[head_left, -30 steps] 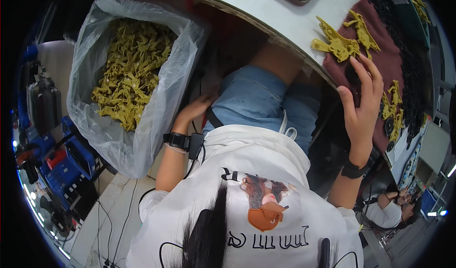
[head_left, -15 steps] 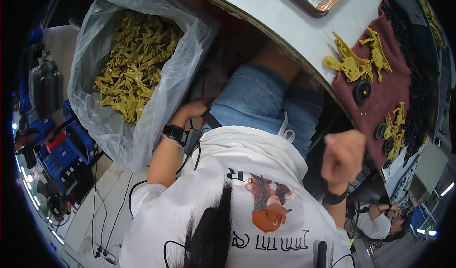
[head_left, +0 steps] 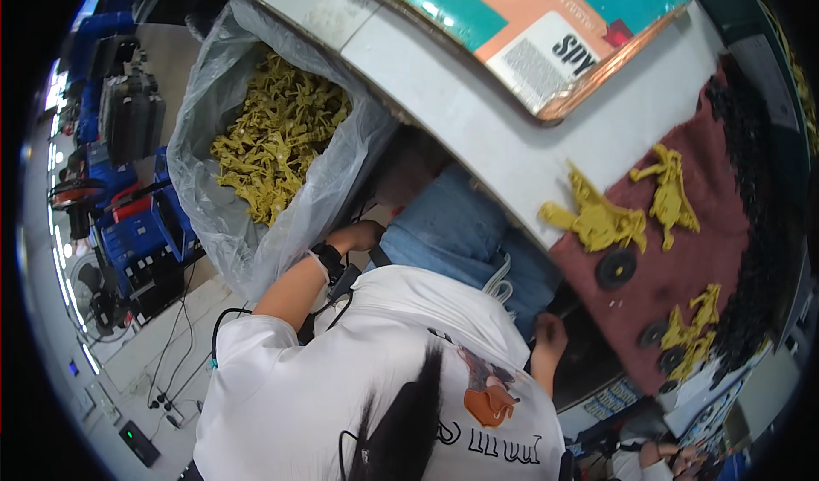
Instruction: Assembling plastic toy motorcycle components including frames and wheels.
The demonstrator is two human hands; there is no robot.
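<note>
My left hand (head_left: 363, 235) is down beside my left thigh, against the blue denim shorts (head_left: 448, 225). Its fingers are curled, and whatever they may hold is hidden. On the other side, my right hand (head_left: 548, 334) is low next to the shorts, below the table edge. Its fingers look curled in too; their grip is out of sight. Nearest to the left hand stands a clear plastic bag (head_left: 286, 246) holding many yellow plastic figures (head_left: 281, 131). Up and right of my right hand, a winged yellow figure (head_left: 597, 212) and a black disc (head_left: 616, 268) lie on a maroon cloth (head_left: 627, 319).
The white table (head_left: 444, 97) curves round in front of me, with a teal and orange tin box (head_left: 529, 42) on it. Black small parts (head_left: 751, 182) heap along the cloth's far edge. Cables (head_left: 175, 336) run over the floor at left. Another person (head_left: 653, 460) sits at lower right.
My right hand has dropped from beside the cloth to low by my right hip. The left hand stays by my thigh. The view has shifted, bringing more of the tin box in.
</note>
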